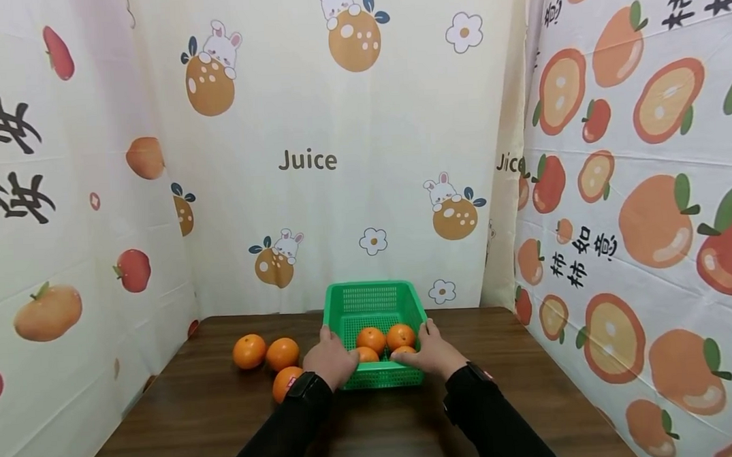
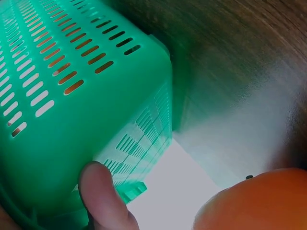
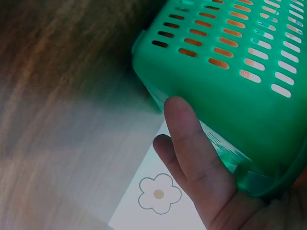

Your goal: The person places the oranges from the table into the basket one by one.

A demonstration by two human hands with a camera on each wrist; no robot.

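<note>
A green plastic basket (image 1: 381, 376) with slotted walls stands on the table, holding several oranges (image 1: 371, 339). My left hand (image 1: 331, 359) grips its near left corner, thumb over the rim and fingers along the outer side. At the near right corner my right hand (image 1: 434, 354) holds the rim the same way. A left fingertip (image 2: 98, 184) lies against the outer wall in the left wrist view. Two right fingers (image 3: 189, 139) show beside the wall in the right wrist view. My palms are partly hidden there.
Three loose oranges lie left of the basket: one farthest left (image 1: 249, 351), another (image 1: 282, 355) beside it, and a nearer one (image 1: 287, 384) close to my left wrist. Printed curtains (image 1: 365, 201) enclose the dark wooden table (image 1: 375, 432) at the back and both sides.
</note>
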